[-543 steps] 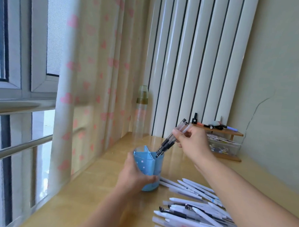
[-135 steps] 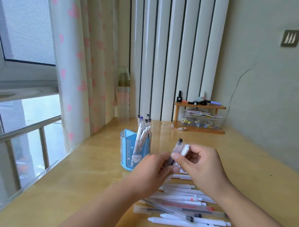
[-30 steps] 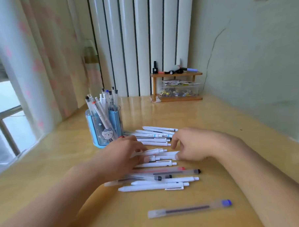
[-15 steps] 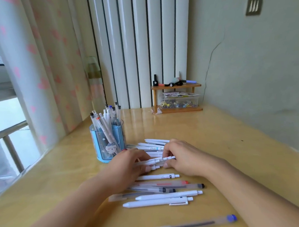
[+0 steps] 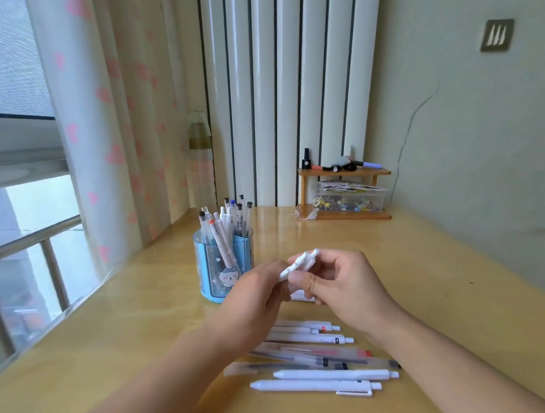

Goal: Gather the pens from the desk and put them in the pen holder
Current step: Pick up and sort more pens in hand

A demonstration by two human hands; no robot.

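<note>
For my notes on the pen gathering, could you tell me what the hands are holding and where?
Both the left hand and the right hand hold a small bunch of white pens by the lower barrels, tops free.

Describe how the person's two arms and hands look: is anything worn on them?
Both forearms are bare as far as the picture shows; no sleeve reaches into view. The left hand and the right hand carry no glove, ring, watch or bracelet that I can see. The nails look short and unpainted.
</note>
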